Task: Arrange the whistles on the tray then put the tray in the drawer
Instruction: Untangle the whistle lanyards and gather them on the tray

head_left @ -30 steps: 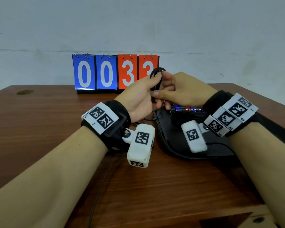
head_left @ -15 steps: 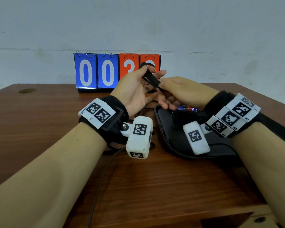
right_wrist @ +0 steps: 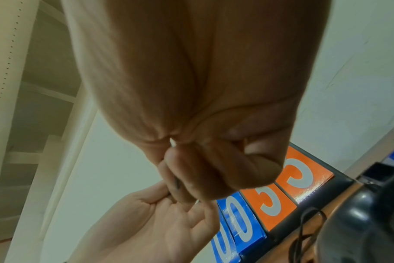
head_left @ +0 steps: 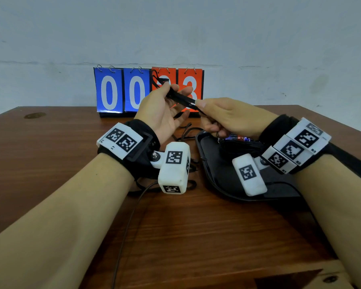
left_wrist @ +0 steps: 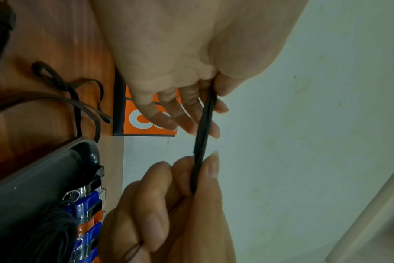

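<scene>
A folded black lanyard [head_left: 179, 99] [left_wrist: 204, 128] is stretched above the table's far side between my two hands. My left hand [head_left: 161, 113] [left_wrist: 180, 53] pinches its upper end between thumb and forefinger, with the other fingers straight. My right hand [head_left: 227, 117] [left_wrist: 169, 213] pinches the lower end, fingers curled. Under the right hand lies the black tray [head_left: 208, 178] [left_wrist: 34, 178]. Blue and orange whistles [head_left: 238, 139] [left_wrist: 88, 213] lie in a row at its far end, with bundled black cords beside them. Whatever whistle hangs on the held lanyard is hidden.
A flip scoreboard [head_left: 148, 90] reading 0033 stands at the back against the wall. More loose black cord [head_left: 186, 130] [left_wrist: 74, 96] lies on the wooden table [head_left: 50, 163] left of the tray. A thin cable [head_left: 129, 222] runs toward me from the left wrist.
The hands, close together around a loop of cord a second ago, have drawn apart. The left hand has risen and opened its fingers; the lanyard is now pulled straight between them.
</scene>
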Action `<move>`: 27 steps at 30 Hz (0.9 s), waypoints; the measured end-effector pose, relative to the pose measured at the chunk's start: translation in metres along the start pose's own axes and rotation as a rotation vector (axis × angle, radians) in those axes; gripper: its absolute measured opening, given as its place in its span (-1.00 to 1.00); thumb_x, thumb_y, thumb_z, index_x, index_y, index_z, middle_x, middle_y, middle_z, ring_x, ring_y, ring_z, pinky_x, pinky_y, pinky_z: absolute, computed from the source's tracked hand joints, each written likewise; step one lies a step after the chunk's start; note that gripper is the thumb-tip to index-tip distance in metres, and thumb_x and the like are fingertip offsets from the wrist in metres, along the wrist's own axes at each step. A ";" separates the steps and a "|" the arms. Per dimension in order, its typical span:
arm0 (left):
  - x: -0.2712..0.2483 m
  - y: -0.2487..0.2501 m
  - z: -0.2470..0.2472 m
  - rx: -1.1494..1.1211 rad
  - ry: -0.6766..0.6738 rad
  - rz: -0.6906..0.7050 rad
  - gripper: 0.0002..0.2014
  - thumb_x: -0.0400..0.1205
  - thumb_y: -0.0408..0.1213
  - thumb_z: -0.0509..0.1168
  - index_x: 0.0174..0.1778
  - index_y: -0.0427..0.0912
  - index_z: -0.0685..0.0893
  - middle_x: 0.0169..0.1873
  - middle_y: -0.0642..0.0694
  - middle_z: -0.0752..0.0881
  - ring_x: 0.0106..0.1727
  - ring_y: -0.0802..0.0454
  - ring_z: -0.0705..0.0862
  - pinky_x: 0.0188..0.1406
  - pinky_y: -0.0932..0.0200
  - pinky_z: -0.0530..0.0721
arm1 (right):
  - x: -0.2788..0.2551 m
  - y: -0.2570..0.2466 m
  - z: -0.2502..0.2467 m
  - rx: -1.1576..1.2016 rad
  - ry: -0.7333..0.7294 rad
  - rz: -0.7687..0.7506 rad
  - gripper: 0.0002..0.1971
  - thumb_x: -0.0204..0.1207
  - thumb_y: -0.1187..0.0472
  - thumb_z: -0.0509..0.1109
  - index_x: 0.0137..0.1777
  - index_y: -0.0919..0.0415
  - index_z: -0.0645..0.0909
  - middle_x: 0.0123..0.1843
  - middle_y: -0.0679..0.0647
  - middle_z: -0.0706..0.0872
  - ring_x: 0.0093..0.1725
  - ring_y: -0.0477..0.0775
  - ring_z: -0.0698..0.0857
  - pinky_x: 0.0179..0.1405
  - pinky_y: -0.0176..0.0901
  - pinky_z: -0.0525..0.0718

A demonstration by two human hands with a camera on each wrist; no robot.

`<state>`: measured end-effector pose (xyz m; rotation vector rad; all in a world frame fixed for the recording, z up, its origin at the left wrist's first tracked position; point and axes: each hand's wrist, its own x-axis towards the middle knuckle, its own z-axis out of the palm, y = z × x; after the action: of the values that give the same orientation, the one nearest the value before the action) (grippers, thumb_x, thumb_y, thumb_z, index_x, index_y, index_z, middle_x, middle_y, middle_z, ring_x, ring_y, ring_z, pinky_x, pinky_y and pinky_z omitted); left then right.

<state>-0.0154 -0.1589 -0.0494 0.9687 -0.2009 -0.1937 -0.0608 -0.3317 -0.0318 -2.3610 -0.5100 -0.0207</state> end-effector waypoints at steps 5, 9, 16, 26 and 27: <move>0.001 0.003 -0.003 -0.018 0.051 0.012 -0.69 0.85 -0.08 0.06 -0.18 -0.04 0.54 -0.12 -0.01 0.85 -0.24 0.10 0.82 0.01 0.06 0.63 | -0.002 -0.003 0.002 0.051 -0.073 0.073 -0.53 0.83 -0.02 -0.06 -0.29 0.13 0.41 -0.42 -0.01 0.53 -0.47 -0.04 0.45 -0.43 -0.29 0.44; 0.004 0.004 -0.009 -0.047 0.078 0.025 -0.72 0.84 -0.09 0.08 -0.16 -0.04 0.54 -0.11 -0.01 0.83 -0.05 0.03 0.74 0.01 0.05 0.62 | -0.004 -0.002 0.002 0.184 -0.158 0.089 -0.53 0.83 0.00 -0.04 -0.33 0.10 0.37 -0.47 0.03 0.43 -0.50 -0.02 0.36 -0.47 -0.29 0.34; 0.011 0.006 -0.016 -0.121 0.153 0.018 -0.76 0.81 -0.15 0.14 -0.18 -0.06 0.55 -0.18 -0.03 0.83 -0.06 0.00 0.71 0.02 0.04 0.61 | -0.005 0.002 -0.005 0.453 -0.339 0.072 -0.54 0.83 0.07 -0.01 -0.37 0.09 0.27 -0.49 0.05 0.24 -0.55 -0.01 0.18 -0.56 -0.26 0.24; 0.013 0.013 -0.026 -0.158 0.249 0.003 -0.79 0.71 -0.38 0.15 -0.21 -0.13 0.61 -0.29 -0.03 0.77 -0.10 -0.01 0.65 0.05 0.03 0.62 | -0.001 0.012 -0.010 0.404 -0.362 0.130 -0.57 0.82 0.10 -0.03 -0.35 0.12 0.29 -0.49 0.03 0.33 -0.55 -0.01 0.28 -0.53 -0.26 0.34; 0.013 0.013 -0.026 -0.150 0.266 0.009 -0.79 0.70 -0.39 0.15 -0.19 -0.14 0.62 -0.28 -0.04 0.76 -0.15 0.01 0.66 -0.04 0.06 0.62 | -0.001 0.012 -0.012 0.417 -0.341 0.126 -0.57 0.83 0.10 -0.03 -0.34 0.13 0.29 -0.48 0.04 0.33 -0.55 -0.02 0.30 -0.53 -0.26 0.34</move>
<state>0.0050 -0.1339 -0.0518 0.8346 0.0532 -0.0688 -0.0555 -0.3476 -0.0312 -1.9847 -0.4709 0.5060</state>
